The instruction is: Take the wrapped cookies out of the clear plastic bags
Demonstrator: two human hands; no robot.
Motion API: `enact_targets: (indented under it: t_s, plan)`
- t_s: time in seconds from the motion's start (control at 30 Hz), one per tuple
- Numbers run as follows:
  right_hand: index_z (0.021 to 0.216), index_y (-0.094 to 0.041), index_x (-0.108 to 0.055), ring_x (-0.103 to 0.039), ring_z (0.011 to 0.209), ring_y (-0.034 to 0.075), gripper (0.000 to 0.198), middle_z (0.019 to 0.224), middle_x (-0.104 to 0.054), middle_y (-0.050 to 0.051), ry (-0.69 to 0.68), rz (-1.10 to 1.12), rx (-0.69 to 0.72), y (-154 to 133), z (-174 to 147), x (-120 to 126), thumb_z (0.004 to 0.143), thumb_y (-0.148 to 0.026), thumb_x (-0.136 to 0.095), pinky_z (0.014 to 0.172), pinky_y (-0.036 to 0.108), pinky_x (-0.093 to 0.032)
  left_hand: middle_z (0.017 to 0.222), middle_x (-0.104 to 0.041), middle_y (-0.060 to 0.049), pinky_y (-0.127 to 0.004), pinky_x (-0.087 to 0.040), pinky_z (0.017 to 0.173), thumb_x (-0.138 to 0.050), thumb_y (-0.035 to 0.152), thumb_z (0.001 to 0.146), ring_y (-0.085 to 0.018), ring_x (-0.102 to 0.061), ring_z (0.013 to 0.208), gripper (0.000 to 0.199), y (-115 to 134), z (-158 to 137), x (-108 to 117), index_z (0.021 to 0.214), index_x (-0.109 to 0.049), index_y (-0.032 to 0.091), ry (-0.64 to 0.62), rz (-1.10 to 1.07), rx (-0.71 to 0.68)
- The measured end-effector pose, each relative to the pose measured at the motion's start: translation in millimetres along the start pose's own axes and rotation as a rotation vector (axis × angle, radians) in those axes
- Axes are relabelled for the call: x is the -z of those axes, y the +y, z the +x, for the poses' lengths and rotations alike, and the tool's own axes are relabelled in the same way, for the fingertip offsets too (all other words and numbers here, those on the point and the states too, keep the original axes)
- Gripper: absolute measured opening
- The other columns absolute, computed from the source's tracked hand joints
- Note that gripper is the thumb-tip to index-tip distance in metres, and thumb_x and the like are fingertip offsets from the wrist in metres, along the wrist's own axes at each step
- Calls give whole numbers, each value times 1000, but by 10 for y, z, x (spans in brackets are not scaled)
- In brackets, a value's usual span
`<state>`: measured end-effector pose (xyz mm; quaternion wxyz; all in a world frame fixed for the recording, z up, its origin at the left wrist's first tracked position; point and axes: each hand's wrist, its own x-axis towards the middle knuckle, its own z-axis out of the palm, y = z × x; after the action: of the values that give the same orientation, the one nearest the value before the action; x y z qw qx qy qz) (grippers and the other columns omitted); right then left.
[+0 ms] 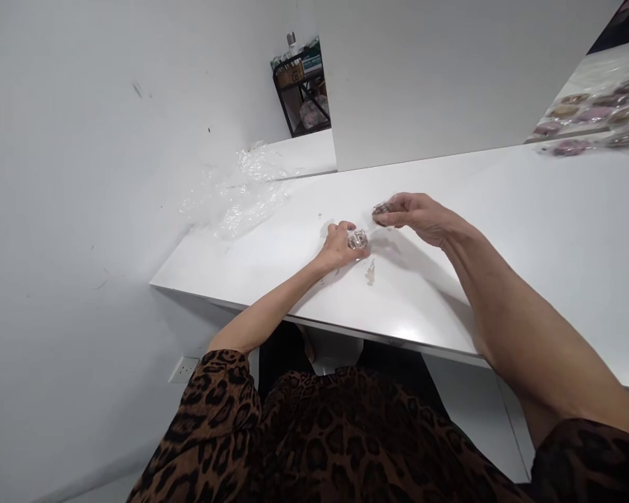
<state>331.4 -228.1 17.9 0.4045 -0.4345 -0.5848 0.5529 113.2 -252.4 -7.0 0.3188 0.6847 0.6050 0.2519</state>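
Resting on the white tabletop (304, 265), my left hand (340, 246) has its fingers curled round a small brownish item in shiny clear plastic wrap (357, 239). Just to the right and a little farther back, my right hand (411, 213) pinches a small dark brown patterned item (382, 209) between thumb and fingers, slightly above the table. A gap separates the two hands. Neither small item shows enough detail to name its kind.
Crumpled clear plastic wrappers (251, 202) lie at the table's back left, beside the wall. A white panel (430, 84) stands along the back edge. Several wrapped pink and brown items (597, 115) sit at the far right. Behind the panel's left side is a dark shelf (301, 91).
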Motion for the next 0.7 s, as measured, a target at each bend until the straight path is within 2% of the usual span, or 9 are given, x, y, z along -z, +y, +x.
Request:
enact_targets:
  t_s: [0.1, 0.2, 0.3, 0.37, 0.47, 0.53, 0.6, 0.7]
  plan:
    - [74, -22, -56, -58, 83, 20, 44, 82, -64, 3, -96, -18, -57, 54, -13, -89, 64, -37, -96, 76, 35, -48, 111, -62, -7, -34, -53, 93, -89, 21, 70, -19, -63, 95, 69, 46, 61, -108, 131, -57, 20, -13, -162, -18]
    - [75, -22, -53, -57, 80, 19, 46, 79, -62, 2, -92, -1, -93, 167, 21, -165, 62, -36, -96, 71, 32, -46, 93, -63, -1, -32, -54, 89, -83, 12, 73, -16, -63, 85, 73, 43, 111, -199, 139, -53, 19, -67, -348, -16]
    - [80, -23, -54, -58, 76, 17, 49, 77, -63, 0, -37, 53, -101, 208, 58, -169, 57, -33, -96, 65, 30, -45, 94, -64, 1, -31, -54, 89, -78, 6, 73, -15, -66, 86, 76, 38, 121, -255, 142, -51, 20, -104, -541, -27]
    - [91, -25, -57, -59, 74, 18, 57, 77, -64, -1, 11, 56, -106, 172, 65, -112, 51, -30, -97, 63, 29, -46, 101, -63, -1, -29, -54, 88, -74, 5, 74, -13, -67, 87, 73, 51, 111, -267, 141, -52, 21, -109, -652, -40]
    - [116, -27, -56, -60, 73, 18, 79, 80, -67, -2, 134, 18, -93, 93, 58, 99, 47, -25, -96, 65, 30, -48, 107, -62, -3, -27, -54, 83, -73, 9, 79, -10, -65, 85, 63, 79, 96, -248, 137, -54, 21, -47, -723, -32]
    - [123, -26, -56, -62, 74, 18, 84, 84, -67, -1, 237, -27, -114, 84, 54, 314, 48, -22, -94, 67, 30, -48, 107, -62, -3, -26, -54, 81, -72, 12, 83, -10, -64, 84, 54, 83, 96, -220, 134, -55, 20, -2, -725, -7]
    - [121, -26, -58, -62, 77, 19, 78, 88, -68, 0, 322, -73, -168, 137, 59, 543, 50, -18, -91, 68, 31, -48, 105, -63, -2, -25, -53, 79, -69, 14, 86, -9, -65, 83, 48, 65, 101, -189, 132, -56, 21, 23, -715, 11]
    - [106, -26, -61, -62, 77, 19, 64, 86, -68, 0, 411, -111, -272, 302, 83, 819, 49, -16, -89, 67, 31, -49, 103, -63, 0, -23, -51, 75, -66, 15, 88, -8, -65, 79, 44, 10, 109, -162, 130, -57, 22, 48, -686, 18]
